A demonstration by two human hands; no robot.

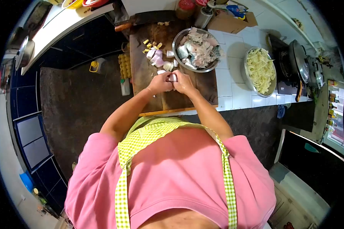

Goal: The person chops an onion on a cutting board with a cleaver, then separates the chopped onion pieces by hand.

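Observation:
My left hand (160,83) and my right hand (184,82) meet over the front half of a wooden cutting board (189,100). Between their closed fingers is a pale purple onion piece (173,78), gripped from both sides. Just beyond my hands lie cut onion chunks (156,60), with loose onion layers (168,66) beside them. Yellow ginger pieces (146,45) sit farther back on the left. A steel bowl (174,49) full of sliced fish (198,49) stands at the board's right side, close to my right hand.
A wooden-handled knife (123,27) lies at the board's back left. To the right are a bowl of pale shredded vegetable (260,70) and a wok (299,61) by the stove. Jars (186,8) and a cardboard box (233,23) stand behind. An egg tray (124,65) is left of the board.

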